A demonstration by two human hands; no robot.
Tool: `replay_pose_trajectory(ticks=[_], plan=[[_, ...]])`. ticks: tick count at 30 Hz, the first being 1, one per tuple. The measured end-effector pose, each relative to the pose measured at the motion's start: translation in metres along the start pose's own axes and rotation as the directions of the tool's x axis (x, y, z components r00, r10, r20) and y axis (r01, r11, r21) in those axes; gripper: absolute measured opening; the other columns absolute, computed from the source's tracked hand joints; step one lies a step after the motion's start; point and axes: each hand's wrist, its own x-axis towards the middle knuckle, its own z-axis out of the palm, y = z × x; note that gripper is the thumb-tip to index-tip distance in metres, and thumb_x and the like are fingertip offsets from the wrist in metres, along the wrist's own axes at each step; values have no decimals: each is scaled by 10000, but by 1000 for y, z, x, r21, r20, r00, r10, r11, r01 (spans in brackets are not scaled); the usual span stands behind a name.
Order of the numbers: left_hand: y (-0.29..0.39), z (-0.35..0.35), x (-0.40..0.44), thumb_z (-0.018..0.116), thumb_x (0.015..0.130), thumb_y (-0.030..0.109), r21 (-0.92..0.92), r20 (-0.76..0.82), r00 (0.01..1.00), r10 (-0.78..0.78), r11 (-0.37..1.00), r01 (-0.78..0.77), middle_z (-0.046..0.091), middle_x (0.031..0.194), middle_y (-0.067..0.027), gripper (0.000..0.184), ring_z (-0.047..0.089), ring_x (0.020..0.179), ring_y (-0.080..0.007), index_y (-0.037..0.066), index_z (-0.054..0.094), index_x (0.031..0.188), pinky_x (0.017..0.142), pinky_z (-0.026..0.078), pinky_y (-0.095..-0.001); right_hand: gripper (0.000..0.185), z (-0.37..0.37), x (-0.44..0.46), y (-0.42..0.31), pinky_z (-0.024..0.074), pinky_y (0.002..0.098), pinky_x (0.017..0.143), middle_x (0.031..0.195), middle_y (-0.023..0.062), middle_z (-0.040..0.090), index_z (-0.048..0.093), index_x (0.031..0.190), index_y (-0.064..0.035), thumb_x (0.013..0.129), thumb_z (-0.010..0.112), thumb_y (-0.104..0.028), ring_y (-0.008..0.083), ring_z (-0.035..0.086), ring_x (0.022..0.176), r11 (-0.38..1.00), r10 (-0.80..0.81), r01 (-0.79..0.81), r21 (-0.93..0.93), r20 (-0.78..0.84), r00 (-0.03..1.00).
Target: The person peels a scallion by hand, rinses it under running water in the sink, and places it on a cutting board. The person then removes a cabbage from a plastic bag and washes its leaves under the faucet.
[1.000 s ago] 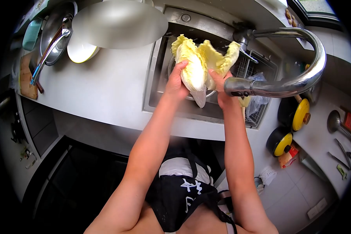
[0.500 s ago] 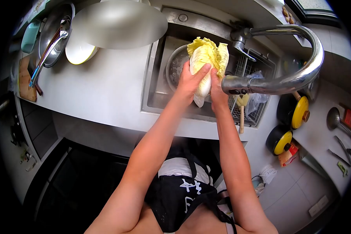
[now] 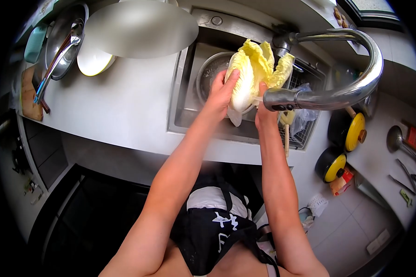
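Note:
A napa cabbage (image 3: 243,83) with yellow, frilly leaf tips and a white base is held over the sink (image 3: 182,121). My left hand (image 3: 221,94) is wrapped round its left side, thumb on the front. My right hand (image 3: 265,113) grips its right side, partly hidden by the tap's spout. On that side a yellow outer leaf (image 3: 282,71) spreads away from the head. The curved chrome tap (image 3: 370,60) ends just right of the cabbage, with a pale streak at its mouth that looks like water. Beneath the cabbage sits a round metal bowl (image 3: 202,83).
A wire rack (image 3: 298,134) in the sink's right side holds a clear plastic bag (image 3: 305,117) and a wooden-handled brush (image 3: 287,138). Left on the counter are a white bowl (image 3: 93,64) and a metal pan (image 3: 60,27). Black pots with yellow lids (image 3: 356,131) stand right.
My hands have moved apart, and the leaves on the right now spread outward. A pale streak has appeared at the tap's mouth. The cabbage has shifted slightly right and up.

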Motion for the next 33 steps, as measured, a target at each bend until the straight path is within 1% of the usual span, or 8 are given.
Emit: replay_pose_trajectory(ticks=[1, 5, 8, 13, 18, 28, 30, 33], plan=[[-1, 2, 1, 585, 995, 384, 216, -171, 978, 116, 973, -77, 577, 1235, -138, 537, 578, 1131, -192, -16, 437, 1320, 939, 498, -332, 404, 1, -2, 2, 456, 328, 963, 1248, 87, 589, 515, 1320, -11, 971, 621, -185, 177, 561, 1118, 1000, 1, -1, 1, 1, 1000], [-4, 4, 1, 685, 932, 386, 28, -83, 990, 110, 994, -108, 558, 1222, -143, 626, 567, 1113, -184, -28, 415, 1316, 975, 473, -321, 361, 3, -7, 8, 466, 300, 927, 1210, 87, 598, 525, 1291, 9, 972, 611, -136, 171, 566, 1069, 970, -174, 165, -180, -36, 984], [-8, 9, 2, 774, 857, 371, 441, -62, 968, 243, 877, -192, 552, 1215, -162, 734, 566, 1114, -193, -48, 384, 1317, 947, 491, -318, 362, 0, -8, 8, 470, 299, 917, 1211, 86, 595, 522, 1285, 17, 970, 614, -137, 165, 564, 1058, 931, -210, 180, -317, -65, 975], [-3, 9, 2, 813, 808, 306, 26, -76, 993, 86, 996, -84, 573, 1196, -176, 717, 610, 1054, -220, -36, 412, 1293, 889, 522, -327, 406, 4, -11, -2, 492, 317, 890, 1240, 81, 585, 510, 1301, 0, 952, 640, -163, 169, 582, 1047, 950, -248, 224, -216, -91, 964], [-9, -3, 6, 658, 912, 295, -318, 109, 992, -70, 943, 101, 587, 1231, -171, 567, 629, 1084, -236, -11, 438, 1336, 907, 538, -365, 449, 7, -13, -34, 495, 322, 909, 1249, 62, 585, 504, 1322, -42, 927, 665, -181, 192, 592, 1099, 971, 198, -175, -160, 135, 971], [-24, 4, -2, 672, 926, 400, -423, 42, 995, -91, 901, 101, 571, 1304, -146, 640, 597, 1174, -238, 6, 433, 1369, 968, 522, -382, 459, -8, -13, -7, 461, 323, 965, 1235, 98, 580, 502, 1294, 25, 877, 684, -38, 185, 576, 1091, 933, -97, 65, -353, -76, 992], [-15, 10, 13, 712, 890, 452, -352, 49, 994, -93, 930, 105, 580, 1288, -146, 706, 608, 1153, -233, 8, 437, 1366, 948, 531, -378, 503, -5, 7, -18, 453, 334, 986, 1258, 108, 578, 484, 1317, 17, 884, 700, -115, 195, 570, 1115, 986, -156, 164, -41, 154, 976], [7, 26, 19, 747, 878, 376, -159, 144, 987, -77, 982, 100, 611, 1235, -137, 669, 641, 1084, -215, -6, 459, 1345, 885, 552, -361, 568, -9, 30, -25, 439, 347, 1009, 1285, 110, 567, 451, 1350, 5, 883, 712, -185, 197, 550, 1153, 976, -186, 206, -66, 227, 956]])
